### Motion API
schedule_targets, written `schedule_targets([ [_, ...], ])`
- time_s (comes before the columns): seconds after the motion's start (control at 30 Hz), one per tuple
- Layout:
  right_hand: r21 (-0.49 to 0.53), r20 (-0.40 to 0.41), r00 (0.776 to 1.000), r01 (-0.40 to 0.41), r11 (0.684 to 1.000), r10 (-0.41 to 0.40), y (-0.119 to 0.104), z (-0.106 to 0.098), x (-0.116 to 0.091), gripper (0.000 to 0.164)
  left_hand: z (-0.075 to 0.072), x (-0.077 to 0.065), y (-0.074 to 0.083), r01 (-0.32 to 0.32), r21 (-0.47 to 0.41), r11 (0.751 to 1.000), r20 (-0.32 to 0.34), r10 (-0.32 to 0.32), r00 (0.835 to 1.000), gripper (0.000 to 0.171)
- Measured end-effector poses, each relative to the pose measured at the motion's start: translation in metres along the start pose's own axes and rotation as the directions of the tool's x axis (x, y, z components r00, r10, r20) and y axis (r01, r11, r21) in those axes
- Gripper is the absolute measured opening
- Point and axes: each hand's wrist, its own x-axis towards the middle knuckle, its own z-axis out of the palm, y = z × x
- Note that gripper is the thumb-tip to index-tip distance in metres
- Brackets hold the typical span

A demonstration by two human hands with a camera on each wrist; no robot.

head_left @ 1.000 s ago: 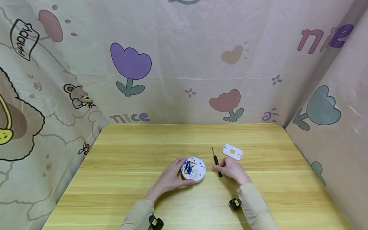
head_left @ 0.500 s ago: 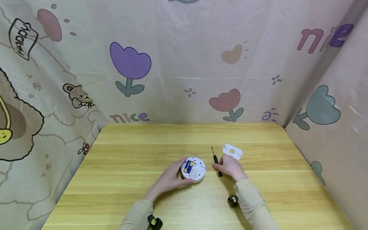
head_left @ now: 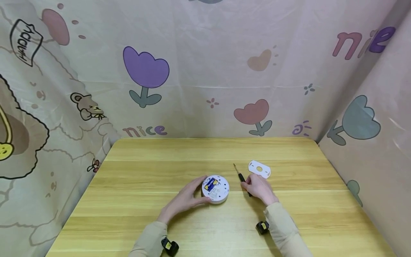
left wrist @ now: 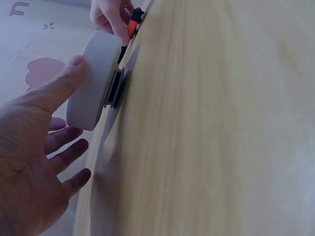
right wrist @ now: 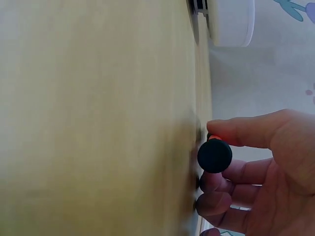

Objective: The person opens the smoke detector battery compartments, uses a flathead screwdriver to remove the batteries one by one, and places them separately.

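A round white smoke alarm (head_left: pixel 221 195) rests on the table with its blue-labelled back facing up. My left hand (head_left: pixel 184 200) holds it by the side, thumb on the near edge and fingers reaching round the far left edge. The left wrist view shows the thumb against its wall and a dark slotted part (left wrist: pixel 114 88) under it. To the right of the alarm, my right hand (head_left: pixel 259 187) pinches the handle of a small black-and-red screwdriver (head_left: pixel 240 176). Its tip points away and to the left; the round handle end (right wrist: pixel 214 156) faces the right wrist camera.
Just beyond the right hand lies a white oblong mounting plate (head_left: pixel 255 167) with a hole in its middle. The wooden table (head_left: pixel 154 167) meets a printed cloth backdrop (head_left: pixel 199 64) at the back and sides. A black camera sits at each wrist.
The alarm has turned slightly under my left hand, so its label lies at a different angle. In my right hand the screwdriver has shifted, its tip swinging left and its handle moving right.
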Motion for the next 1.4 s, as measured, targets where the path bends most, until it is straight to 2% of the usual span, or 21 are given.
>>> schedule_targets([
  [0.37,0.147,-0.070,0.992,0.112,0.983,-0.103,0.007,-0.006,-0.009,0.013,-0.007,-0.002,-0.003,0.006,-0.062,0.998,0.023,-0.004,1.000,0.082],
  [0.63,0.312,-0.092,0.977,0.213,0.926,-0.194,0.008,-0.009,-0.011,0.010,-0.010,-0.004,-0.006,-0.005,-0.087,0.996,0.035,0.008,0.999,0.077],
  [0.87,0.372,-0.113,0.969,0.247,0.895,-0.220,0.009,-0.011,-0.012,0.015,-0.011,-0.004,-0.006,0.032,-0.087,0.996,0.031,-0.030,0.999,0.075],
  [1.17,0.413,-0.147,0.956,0.293,0.862,-0.254,0.010,-0.012,-0.013,0.016,-0.009,-0.003,-0.002,0.064,-0.089,0.994,-0.023,-0.066,0.998,0.076],
  [1.4,0.467,-0.243,0.934,0.351,0.812,-0.264,0.012,-0.012,-0.011,0.015,-0.005,0.000,0.003,0.107,-0.075,0.991,-0.082,-0.113,0.990,0.074],
])
